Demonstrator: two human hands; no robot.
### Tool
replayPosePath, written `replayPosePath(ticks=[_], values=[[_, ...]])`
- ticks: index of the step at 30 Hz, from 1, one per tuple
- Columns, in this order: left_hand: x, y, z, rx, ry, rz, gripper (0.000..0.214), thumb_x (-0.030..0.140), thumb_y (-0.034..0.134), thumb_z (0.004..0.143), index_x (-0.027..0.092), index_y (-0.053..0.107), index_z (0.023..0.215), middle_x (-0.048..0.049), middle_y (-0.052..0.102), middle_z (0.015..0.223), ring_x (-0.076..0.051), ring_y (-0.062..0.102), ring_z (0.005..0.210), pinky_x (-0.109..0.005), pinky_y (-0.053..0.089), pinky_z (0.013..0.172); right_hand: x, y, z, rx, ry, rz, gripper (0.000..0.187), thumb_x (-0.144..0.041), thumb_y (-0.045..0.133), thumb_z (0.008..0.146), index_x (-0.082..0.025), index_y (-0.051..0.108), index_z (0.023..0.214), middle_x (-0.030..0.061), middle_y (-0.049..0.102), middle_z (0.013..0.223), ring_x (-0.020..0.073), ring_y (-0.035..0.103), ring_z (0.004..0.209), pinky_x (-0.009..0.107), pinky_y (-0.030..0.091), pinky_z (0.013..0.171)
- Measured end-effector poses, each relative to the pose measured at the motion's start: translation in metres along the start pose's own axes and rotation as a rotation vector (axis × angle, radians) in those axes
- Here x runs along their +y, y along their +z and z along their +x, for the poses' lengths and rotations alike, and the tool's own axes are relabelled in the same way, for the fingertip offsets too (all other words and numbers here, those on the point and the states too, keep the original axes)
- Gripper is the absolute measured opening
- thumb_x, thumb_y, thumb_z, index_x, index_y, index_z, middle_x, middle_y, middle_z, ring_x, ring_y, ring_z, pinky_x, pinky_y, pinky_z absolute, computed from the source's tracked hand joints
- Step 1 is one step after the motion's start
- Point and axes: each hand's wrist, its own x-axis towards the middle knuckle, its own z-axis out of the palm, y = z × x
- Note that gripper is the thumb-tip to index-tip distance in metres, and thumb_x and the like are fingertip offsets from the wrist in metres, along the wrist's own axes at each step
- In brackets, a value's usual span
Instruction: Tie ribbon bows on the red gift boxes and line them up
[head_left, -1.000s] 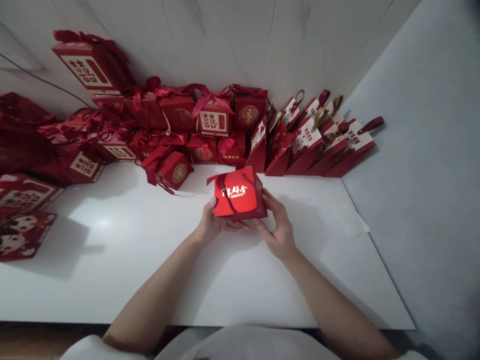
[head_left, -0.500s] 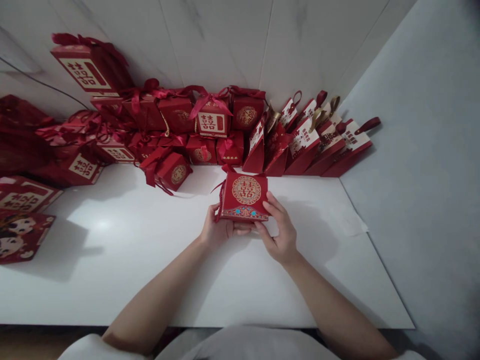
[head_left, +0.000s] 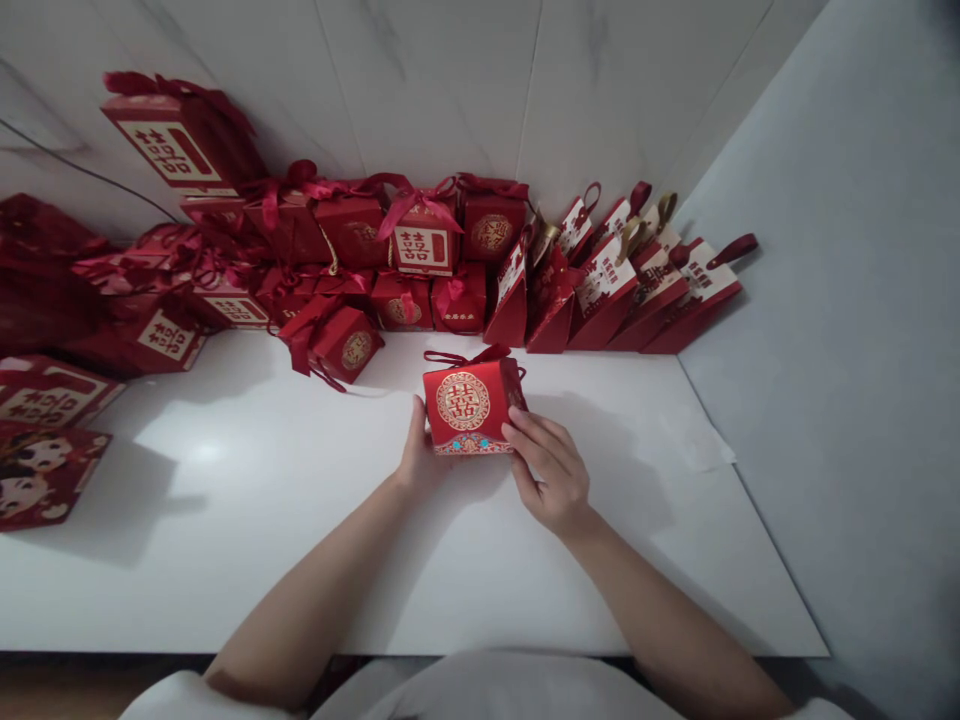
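A red gift box (head_left: 463, 403) with a gold round emblem, a patterned lower band and a dark red ribbon on top is between my two hands, above the white table. My left hand (head_left: 420, 450) is at its left side and underneath; the thumb points up along the edge and the other fingers are mostly hidden. On the right side, my right hand (head_left: 551, 468) has its fingers laid against the box. Beyond it, a smaller red hexagonal box (head_left: 346, 340) with a ribbon lies tilted on the table.
Stacked red ribboned boxes (head_left: 424, 235) line the marble-patterned wall. To their right stand several wedge-shaped red boxes (head_left: 611, 290) with loops. More red boxes (head_left: 56, 460) sit at the left. A pale wall (head_left: 847, 350) borders the table (head_left: 247, 560) on the right.
The box has turned between my hands and shifted slightly left, so its right side now shows and its emblem faces more to the left. The other boxes have stayed put.
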Motion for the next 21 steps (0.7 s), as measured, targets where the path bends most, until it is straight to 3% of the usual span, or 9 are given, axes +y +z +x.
replayPosePath(ticks=[4, 6, 10, 15, 21], values=[[-0.001, 0.005, -0.001, 0.016, 0.045, 0.062, 0.077, 0.066, 0.057, 0.083, 0.007, 0.054, 0.132, -0.0182, 0.064, 0.128, -0.037, 0.051, 0.131, -0.046, 0.039, 0.112, -0.004, 0.001, -0.001, -0.031, -0.012, 0.012, 0.061, -0.005, 0.056, 0.088, -0.026, 0.047, 0.144, 0.0053, 0.068, 0.127, 0.0231, 0.063, 0.118, 0.042, 0.059, 0.093], [0.000, 0.007, -0.001, 0.089, 0.059, 0.042, 0.066, 0.057, 0.057, 0.086, 0.008, 0.055, 0.131, -0.0170, 0.066, 0.126, -0.036, 0.054, 0.128, -0.046, 0.041, 0.110, -0.007, 0.001, -0.003, -0.023, -0.004, 0.009, 0.060, -0.007, 0.058, 0.087, -0.026, 0.048, 0.143, 0.0066, 0.065, 0.131, 0.0245, 0.062, 0.119, 0.043, 0.058, 0.093], [0.005, 0.009, -0.002, 0.162, -0.016, -0.029, 0.066, 0.059, 0.050, 0.089, 0.011, 0.052, 0.134, -0.0169, 0.068, 0.123, -0.036, 0.061, 0.118, -0.050, 0.051, 0.098, -0.011, 0.001, -0.004, 0.070, 0.040, -0.053, 0.064, -0.011, 0.064, 0.083, -0.028, 0.048, 0.143, 0.0075, 0.050, 0.146, 0.0283, 0.056, 0.124, 0.049, 0.054, 0.097], [0.011, 0.007, -0.008, 0.034, -0.151, -0.040, 0.070, 0.063, 0.042, 0.090, 0.013, 0.049, 0.138, -0.0165, 0.070, 0.119, -0.035, 0.069, 0.101, -0.046, 0.059, 0.076, -0.010, -0.004, 0.000, 0.030, 0.193, 0.057, 0.063, -0.016, 0.061, 0.086, -0.027, 0.043, 0.146, 0.0103, 0.045, 0.149, 0.0317, 0.050, 0.131, 0.057, 0.046, 0.105], [0.012, 0.002, -0.008, -0.129, -0.311, 0.026, 0.076, 0.070, 0.036, 0.089, 0.010, 0.058, 0.131, -0.0192, 0.072, 0.111, -0.033, 0.073, 0.088, -0.036, 0.059, 0.063, -0.004, -0.004, 0.001, 0.000, 0.342, 0.266, 0.060, -0.021, 0.053, 0.092, -0.028, 0.036, 0.150, 0.0107, 0.043, 0.151, 0.0315, 0.043, 0.138, 0.059, 0.040, 0.110]])
